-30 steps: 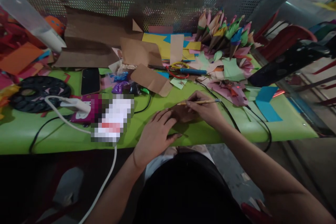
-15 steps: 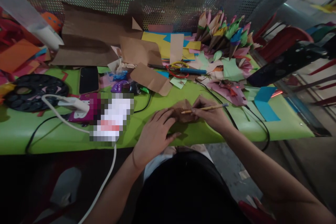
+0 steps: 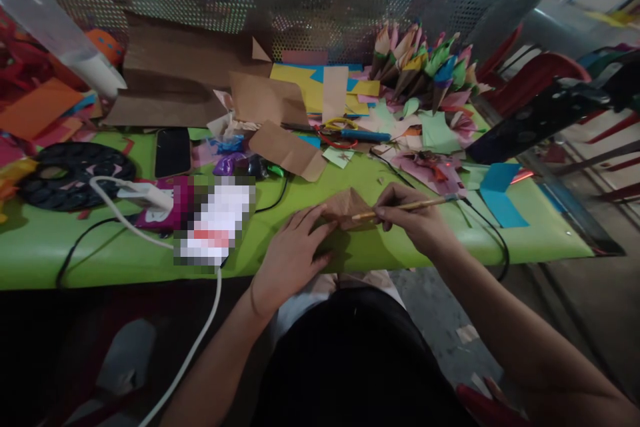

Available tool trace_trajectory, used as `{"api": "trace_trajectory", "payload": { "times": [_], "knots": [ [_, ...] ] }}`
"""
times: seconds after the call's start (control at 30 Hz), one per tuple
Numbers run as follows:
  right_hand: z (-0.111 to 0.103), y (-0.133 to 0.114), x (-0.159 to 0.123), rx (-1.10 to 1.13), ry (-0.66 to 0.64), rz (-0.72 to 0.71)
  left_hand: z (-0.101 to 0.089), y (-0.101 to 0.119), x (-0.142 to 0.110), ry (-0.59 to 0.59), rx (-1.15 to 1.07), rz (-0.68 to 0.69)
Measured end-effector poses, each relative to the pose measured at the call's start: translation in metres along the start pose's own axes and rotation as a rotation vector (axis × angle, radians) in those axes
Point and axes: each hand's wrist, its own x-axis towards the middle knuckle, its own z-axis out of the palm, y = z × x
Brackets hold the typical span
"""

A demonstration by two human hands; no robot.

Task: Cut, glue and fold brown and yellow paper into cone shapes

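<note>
Brown paper piece (image 3: 347, 207) between hands — left hand (image 3: 297, 240) pinching its edge, right hand (image 3: 407, 217) gripping pencil (image 3: 415, 205).

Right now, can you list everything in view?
creased paper: one, brown, front centre
wooden stick: one, tan, front centre
table: one, green, across view
phone: one, black, left
pixelated object: one, whitish, left
socket block: one, magenta, left
round tray: one, black, left
paper cones: several, multicoloured, back right
loose papers: many, mixed colours, back
cylinder: one, dark, right
chair: at least one, red, right
torso: one, black-clothed, bottom centre
left hand: one, bare, touching creased paper
right hand: one, bare, gripping wooden stick
</note>
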Motion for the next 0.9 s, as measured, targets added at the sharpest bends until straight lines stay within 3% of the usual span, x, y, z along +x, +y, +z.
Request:
{"api": "trace_trajectory", "payload": {
  "times": [0.13, 0.4, 0.63, 0.9],
  "knots": [
    [0.015, 0.0, 0.018, -0.02, 0.064, -0.064, 0.0, 0.0, 0.0, 0.007, 0.0, -0.023],
    [0.029, 0.011, 0.031, -0.073, 0.056, -0.005, 0.003, -0.002, 0.0, 0.071, 0.001, 0.021],
    [0.023, 0.011, 0.023, -0.073, 0.025, 0.004, 0.001, -0.001, 0.0, 0.06, -0.011, 0.013],
    [0.014, 0.008, -0.005, -0.141, -0.028, 0.019, 0.004, -0.001, 0.0, 0.08, 0.004, -0.007]
  ]
}}
